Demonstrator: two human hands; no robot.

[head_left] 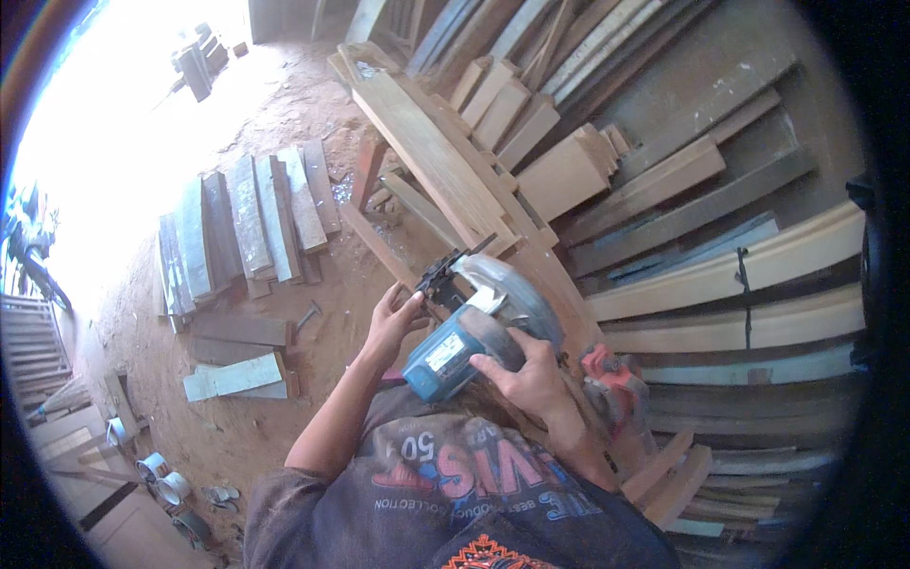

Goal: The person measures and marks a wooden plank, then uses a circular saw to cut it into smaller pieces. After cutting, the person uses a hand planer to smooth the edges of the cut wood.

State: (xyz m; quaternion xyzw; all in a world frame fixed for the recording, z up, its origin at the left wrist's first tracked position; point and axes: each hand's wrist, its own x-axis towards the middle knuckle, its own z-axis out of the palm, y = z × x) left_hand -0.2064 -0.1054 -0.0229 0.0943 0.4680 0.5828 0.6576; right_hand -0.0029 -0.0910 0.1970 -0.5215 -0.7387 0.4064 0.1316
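The right hand (531, 379) is wrapped around the blue motor housing of a circular saw (474, 332), fingers curled over its top and closed firmly on it. The left hand (393, 322) reaches to the saw's front left, its fingers pinched at the black guard and base parts there; whether it grips or only touches them is hard to tell. The saw sits on a long wooden plank (445, 171) that runs away from the person toward the top of the view.

Judging by its metal blade cover and motor body, the saw is likely heavy and rigid, with a smooth plastic shell that could slip in a dusty palm; the housing and its handle look like the sound places to hold, well clear of the blade side. An orange power tool (611, 389) lies just right of the saw.

Left of the saw, short grey boards (251, 223) lie side by side on the reddish dirt floor (237, 427). Right of the saw and beyond it, stacked timber (720, 275) fills the space. Far to the saw's lower left stand small round tins (161, 474).
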